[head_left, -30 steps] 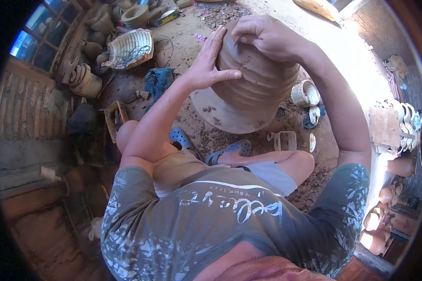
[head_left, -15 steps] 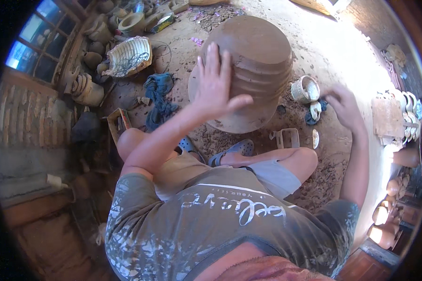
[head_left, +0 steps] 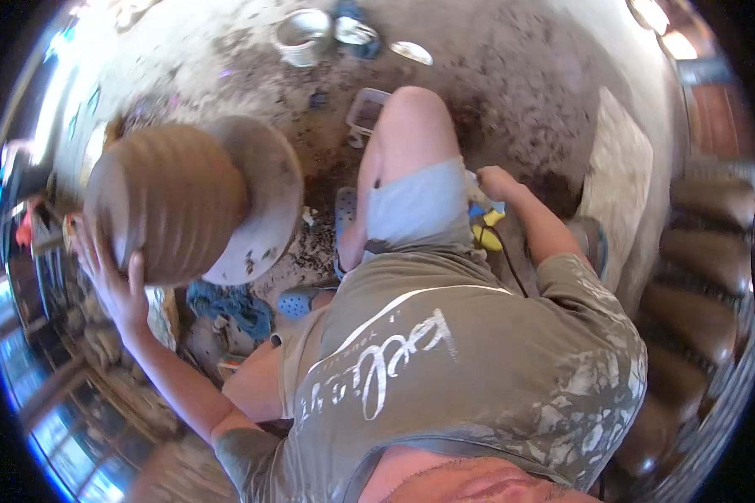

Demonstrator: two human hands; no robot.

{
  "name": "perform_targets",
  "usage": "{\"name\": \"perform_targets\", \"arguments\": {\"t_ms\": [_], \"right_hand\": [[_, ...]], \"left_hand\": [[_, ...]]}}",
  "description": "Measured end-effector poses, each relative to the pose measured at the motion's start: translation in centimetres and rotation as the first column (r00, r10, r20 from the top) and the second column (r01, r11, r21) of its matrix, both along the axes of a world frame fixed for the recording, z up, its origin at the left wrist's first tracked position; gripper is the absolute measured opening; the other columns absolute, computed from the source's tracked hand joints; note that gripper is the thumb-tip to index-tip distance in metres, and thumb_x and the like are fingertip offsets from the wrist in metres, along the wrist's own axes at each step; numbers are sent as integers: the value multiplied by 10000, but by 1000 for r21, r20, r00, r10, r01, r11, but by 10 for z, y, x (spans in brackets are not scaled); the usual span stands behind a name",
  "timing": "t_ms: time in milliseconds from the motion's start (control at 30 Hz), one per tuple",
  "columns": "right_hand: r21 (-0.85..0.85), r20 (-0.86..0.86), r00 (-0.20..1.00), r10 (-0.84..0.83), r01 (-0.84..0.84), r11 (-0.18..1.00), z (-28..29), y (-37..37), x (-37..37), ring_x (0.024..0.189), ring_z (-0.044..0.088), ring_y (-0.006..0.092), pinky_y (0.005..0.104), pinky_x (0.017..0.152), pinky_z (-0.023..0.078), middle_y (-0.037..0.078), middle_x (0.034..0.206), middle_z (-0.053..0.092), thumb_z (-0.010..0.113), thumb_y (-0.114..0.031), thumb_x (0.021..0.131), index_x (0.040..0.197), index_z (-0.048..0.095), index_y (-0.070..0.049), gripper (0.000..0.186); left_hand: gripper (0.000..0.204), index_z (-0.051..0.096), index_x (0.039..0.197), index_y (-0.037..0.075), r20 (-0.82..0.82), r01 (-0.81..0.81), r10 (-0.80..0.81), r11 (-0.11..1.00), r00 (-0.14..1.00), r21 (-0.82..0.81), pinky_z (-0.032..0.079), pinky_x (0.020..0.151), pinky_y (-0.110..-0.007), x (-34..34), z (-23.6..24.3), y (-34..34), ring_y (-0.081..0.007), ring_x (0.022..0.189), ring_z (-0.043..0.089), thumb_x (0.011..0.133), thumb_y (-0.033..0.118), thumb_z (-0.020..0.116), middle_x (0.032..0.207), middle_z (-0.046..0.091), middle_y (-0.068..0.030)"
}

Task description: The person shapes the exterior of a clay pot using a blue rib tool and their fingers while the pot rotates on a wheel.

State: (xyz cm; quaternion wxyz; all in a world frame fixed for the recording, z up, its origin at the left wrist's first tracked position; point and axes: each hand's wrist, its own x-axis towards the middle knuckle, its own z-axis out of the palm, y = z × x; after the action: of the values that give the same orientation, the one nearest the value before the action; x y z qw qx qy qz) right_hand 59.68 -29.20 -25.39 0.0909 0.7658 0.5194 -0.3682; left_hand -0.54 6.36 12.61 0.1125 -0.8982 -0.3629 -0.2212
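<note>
A large ribbed brown clay pot (head_left: 176,201) stands on a round wheel disc (head_left: 275,193) at the left. My left hand (head_left: 116,281) lies against the pot's upper edge, fingers spread and thumb apart. Beside my bent right leg, my right hand (head_left: 497,183) is closed by a yellow and blue object (head_left: 490,225). A dark cable (head_left: 512,260) runs close to it. Whatever sits inside those fingers is mostly hidden.
A whitish bucket (head_left: 302,38) stands beyond the wheel, with a shallow plastic tub (head_left: 367,111) nearer my knee. A dark blue cloth (head_left: 231,308) lies below the wheel. Several rounded brown pots (head_left: 700,260) line the right side. A pale flat board (head_left: 619,176) lies before them.
The view has swung to the right, so the pot now appears at the left. My left hand still touches the pot. My right hand has moved from near the bucket to beside my right thigh.
</note>
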Motion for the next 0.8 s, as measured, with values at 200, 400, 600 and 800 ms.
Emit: {"name": "perform_targets", "arguments": {"t_ms": [200, 400, 600, 800], "right_hand": [[160, -285, 900, -330, 384, 909, -53, -59, -39, 994, 739, 417, 472, 904, 578, 224, 1070, 767, 746, -307, 871, 1151, 777, -43, 386], [404, 53, 441, -896, 811, 423, -44, -87, 36, 960, 765, 386, 473, 894, 587, 192, 981, 789, 706, -345, 905, 974, 830, -62, 316], [-53, -476, -404, -781, 900, -434, -38, -76, 111, 879, 684, 312, 452, 774, 598, 102, 1039, 678, 787, -464, 942, 1265, 659, -55, 537], [-187, -578, -532, -619, 824, -534, -55, -48, 148, 994, 560, 262, 387, 739, 557, 93, 1229, 528, 704, -297, 1033, 1298, 564, -58, 383]], "left_hand": [[794, 433, 1633, 64, -16, 25, -29, 984, 999, -179, 249, 1282, -555, 9, -5, 8, -406, 1573, 345, 1059, 610, 489, 1681, 418, -195], [815, 390, 1646, 39, -23, -22, 17, 967, 1000, -253, 240, 1289, -527, 5, 21, 15, -390, 1589, 313, 1071, 610, 478, 1714, 350, -208], [767, 368, 1648, 19, -63, -5, -15, 953, 998, -304, 193, 1301, -517, -28, -3, 36, -387, 1599, 283, 1105, 559, 412, 1707, 355, -213], [736, 391, 1636, 9, -43, 2, -15, 954, 999, -300, 207, 1296, -510, 0, 3, 33, -391, 1583, 316, 1114, 528, 383, 1699, 375, -206]]}}
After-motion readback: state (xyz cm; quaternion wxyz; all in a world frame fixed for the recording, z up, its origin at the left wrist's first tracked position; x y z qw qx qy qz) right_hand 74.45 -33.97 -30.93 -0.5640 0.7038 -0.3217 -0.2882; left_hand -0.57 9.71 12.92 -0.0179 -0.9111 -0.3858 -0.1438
